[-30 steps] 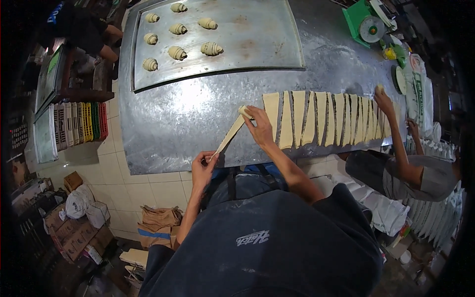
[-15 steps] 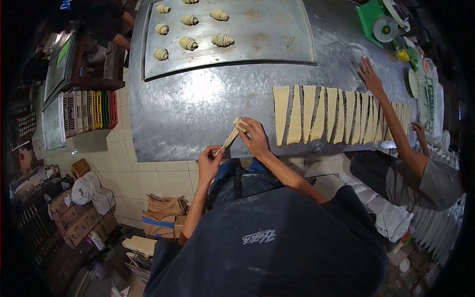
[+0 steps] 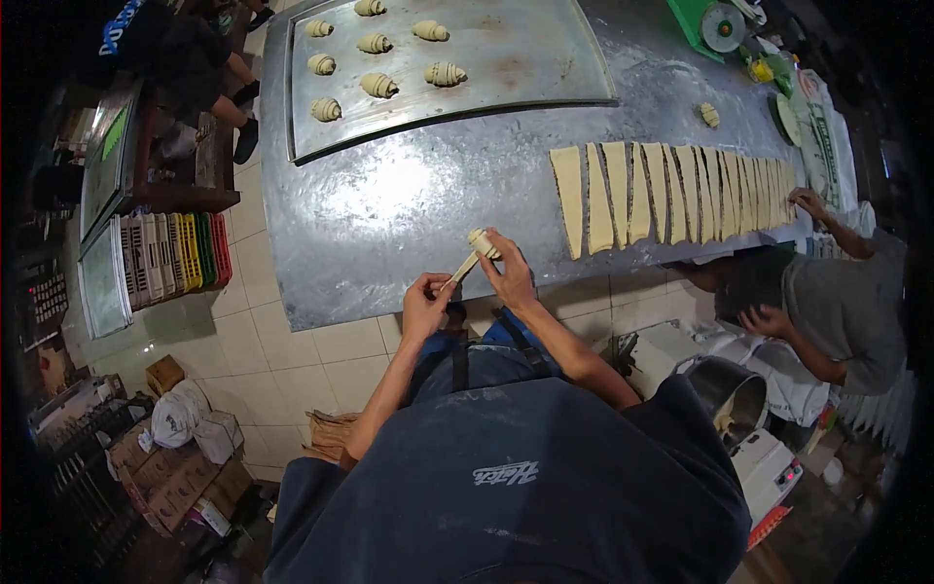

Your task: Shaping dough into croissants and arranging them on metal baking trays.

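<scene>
Over the near edge of the steel table, my right hand grips the thick, rolled-up end of a croissant. Its narrow dough tail slants down to my left hand, whose fingers pinch the tip. To the right of my hands, a row of long, tapered dough strips lies side by side. Farther off, a baking tray carries several rolled croissants set apart from each other.
A co-worker's hand is at the right end of the strips. One shaped roll rests beyond the row, near a green scale. Stacked crates stand left of the table. A mixer bowl is at my right.
More of the dough is wound up, and its tail looks shorter. The co-worker's arm has drawn back from the table, uncovering a roll there. My view has shifted slightly.
</scene>
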### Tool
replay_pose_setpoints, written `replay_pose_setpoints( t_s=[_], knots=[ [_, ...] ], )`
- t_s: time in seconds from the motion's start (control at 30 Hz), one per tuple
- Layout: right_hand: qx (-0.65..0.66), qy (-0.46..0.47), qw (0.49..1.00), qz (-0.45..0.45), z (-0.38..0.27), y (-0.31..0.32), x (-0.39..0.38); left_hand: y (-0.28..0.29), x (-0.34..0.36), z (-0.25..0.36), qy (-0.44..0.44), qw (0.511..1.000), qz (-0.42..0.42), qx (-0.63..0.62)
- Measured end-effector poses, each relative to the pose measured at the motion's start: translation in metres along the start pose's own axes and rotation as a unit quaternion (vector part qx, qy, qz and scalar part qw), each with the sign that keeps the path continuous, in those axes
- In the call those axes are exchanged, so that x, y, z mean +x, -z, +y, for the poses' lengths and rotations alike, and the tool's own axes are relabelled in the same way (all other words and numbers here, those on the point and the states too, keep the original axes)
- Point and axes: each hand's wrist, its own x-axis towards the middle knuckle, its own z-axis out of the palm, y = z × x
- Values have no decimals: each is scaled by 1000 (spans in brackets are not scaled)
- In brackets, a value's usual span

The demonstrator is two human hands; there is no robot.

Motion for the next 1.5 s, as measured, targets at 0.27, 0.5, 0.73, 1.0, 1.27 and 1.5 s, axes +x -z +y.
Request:
replay_pose_setpoints(
  t_s=[0.27, 0.5, 0.73, 1.0, 1.27, 1.5],
  knots=[
    [-67, 25, 997, -24, -10, -21, -28, 16, -5, -16, -3, 999, -22, -30],
    [-67, 8, 998, 9, -24, -36, -43, 20, -3, -23, 8, 997, -6, -77],
    [-86, 37, 996, 13, -15, -19, -33, 21, -1, -6, 44, 998, 8, -39],
    [-117, 44, 991, 44, -27, -26, -34, 18, 2, -10, 45, 996, 24, -74],
    [-132, 117, 984, 0, -27, -40, -47, 21, -2, -14, 65, 991, 17, -119],
    [-120, 31, 991, -40, -41, -46, -57, 28, -14, -28, 82, 977, 32, -194]
  ],
)
